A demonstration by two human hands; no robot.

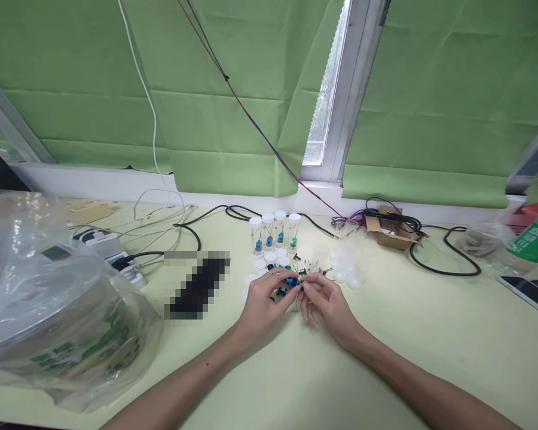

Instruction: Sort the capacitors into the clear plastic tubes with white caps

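Note:
My left hand pinches a small blue electronic part with thin wire legs over the pale green table. My right hand meets it from the right, its fingertips closed on the same part's wires. Under and around both hands lie several small loose parts and white caps. Just behind stand several clear vials with white lids, each holding a small blue or green part. An open clear vial stands to their right.
A large clear plastic bag over a round appliance fills the left. Black and white cables, a power strip and a blurred dark object lie left of centre. A cardboard box with wires, a green bottle and a phone sit right.

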